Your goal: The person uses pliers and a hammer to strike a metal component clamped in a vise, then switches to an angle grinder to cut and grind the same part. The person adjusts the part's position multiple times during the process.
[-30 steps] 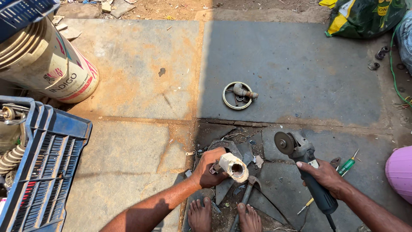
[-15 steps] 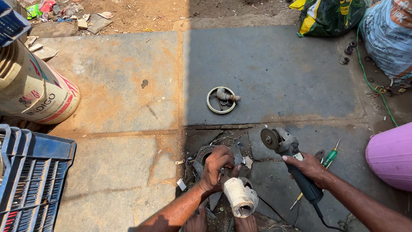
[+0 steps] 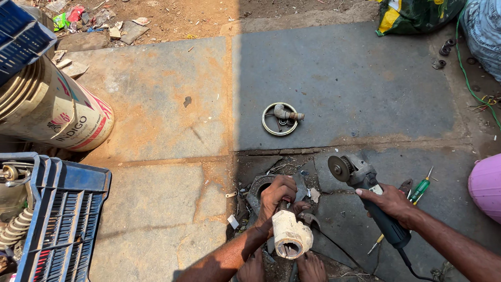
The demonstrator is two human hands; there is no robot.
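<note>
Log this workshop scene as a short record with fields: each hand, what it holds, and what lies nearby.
left hand: grip on a rod carrying a cream pipe fitting
right hand: holds angle grinder, disc up-left
feet: bare toes beside the fitting
ground: metal ring with valve part on stone slab
nearby: green screwdriver, blue crate, paint bucket

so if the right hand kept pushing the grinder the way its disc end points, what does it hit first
The right hand aims the angle grinder up and left. Past its disc lies bare grey slab; the metal ring sits nearest that line, perhaps slightly left of it. Depth is hard to judge.
</note>
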